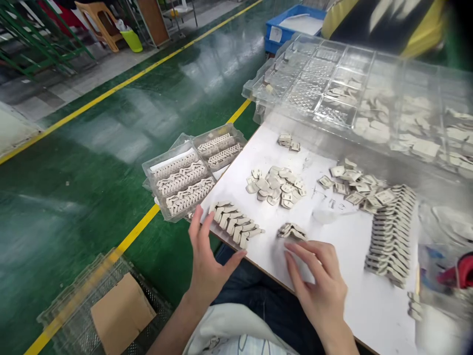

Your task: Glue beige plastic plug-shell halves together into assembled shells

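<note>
My left hand (pixel 207 268) spreads wide beside a row of bent beige pieces (pixel 233 220) on the counter (pixel 380 310), my right hand (pixel 320 276) slightly parted by a small stack (pixel 292 230), both seemingly empty. Pieces look light, stiff (maybe brittle): best edge-pinched.

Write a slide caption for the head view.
Left hand beside a row of pale parts, right hand near a smaller cluster, at a white tabletop.

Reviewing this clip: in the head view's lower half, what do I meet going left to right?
Brown cardboard → left hand → right hand → long row of stacked pale pieces → red object at the edge.
</note>
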`<action>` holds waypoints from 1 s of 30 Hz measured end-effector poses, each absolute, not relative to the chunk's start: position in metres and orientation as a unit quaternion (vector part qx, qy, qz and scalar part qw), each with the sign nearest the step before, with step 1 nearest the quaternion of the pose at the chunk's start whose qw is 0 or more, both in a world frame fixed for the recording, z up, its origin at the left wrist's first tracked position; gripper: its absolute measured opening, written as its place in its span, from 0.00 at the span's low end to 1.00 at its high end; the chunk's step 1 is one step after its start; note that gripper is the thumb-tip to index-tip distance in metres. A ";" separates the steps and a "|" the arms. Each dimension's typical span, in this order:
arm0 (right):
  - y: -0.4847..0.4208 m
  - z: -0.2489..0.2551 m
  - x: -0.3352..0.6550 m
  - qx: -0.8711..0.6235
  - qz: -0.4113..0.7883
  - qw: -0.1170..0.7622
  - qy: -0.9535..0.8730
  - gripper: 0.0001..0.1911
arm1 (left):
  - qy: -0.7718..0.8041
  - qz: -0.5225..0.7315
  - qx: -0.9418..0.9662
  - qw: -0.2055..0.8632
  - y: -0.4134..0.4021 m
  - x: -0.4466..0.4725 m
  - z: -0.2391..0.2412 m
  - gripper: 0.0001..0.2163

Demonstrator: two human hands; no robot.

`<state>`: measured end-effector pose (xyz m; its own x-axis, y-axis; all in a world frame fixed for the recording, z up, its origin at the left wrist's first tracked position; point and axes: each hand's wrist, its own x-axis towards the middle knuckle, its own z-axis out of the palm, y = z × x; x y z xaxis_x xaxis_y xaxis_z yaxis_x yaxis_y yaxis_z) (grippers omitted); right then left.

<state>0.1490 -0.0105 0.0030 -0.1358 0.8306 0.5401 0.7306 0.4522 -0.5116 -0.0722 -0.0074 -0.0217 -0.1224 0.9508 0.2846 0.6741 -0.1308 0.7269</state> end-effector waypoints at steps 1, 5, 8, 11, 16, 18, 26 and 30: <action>-0.017 0.005 0.157 -0.532 0.056 0.409 -0.739 0.15 | 0.637 0.404 0.633 0.176 -0.005 -0.074 -0.021 0.41; -0.031 0.003 0.183 -0.574 0.025 0.412 -0.707 0.15 | 0.643 0.438 0.601 0.182 0.004 -0.085 -0.017 0.30; -0.029 -0.001 0.189 -0.594 0.022 0.403 -0.696 0.12 | 0.607 0.503 0.599 0.139 0.002 -0.084 -0.012 0.21; -0.017 -0.005 0.187 -0.605 0.030 0.386 -0.696 0.10 | 0.542 0.524 0.638 0.158 -0.010 -0.069 -0.005 0.17; 0.000 -0.014 0.179 -0.599 0.047 0.343 -0.722 0.06 | 0.432 0.457 0.698 0.342 -0.032 -0.032 0.007 0.12; 0.002 -0.018 0.177 -0.600 0.055 0.340 -0.723 0.06 | 0.403 0.452 0.696 0.385 -0.035 -0.024 0.009 0.12; -0.011 -0.004 0.179 -0.598 0.099 0.361 -0.709 0.06 | 0.418 0.428 0.637 0.486 -0.034 -0.029 0.008 0.10; -0.039 0.021 0.182 -0.564 0.195 0.423 -0.682 0.13 | 0.402 0.329 0.486 0.703 -0.034 -0.018 0.005 0.18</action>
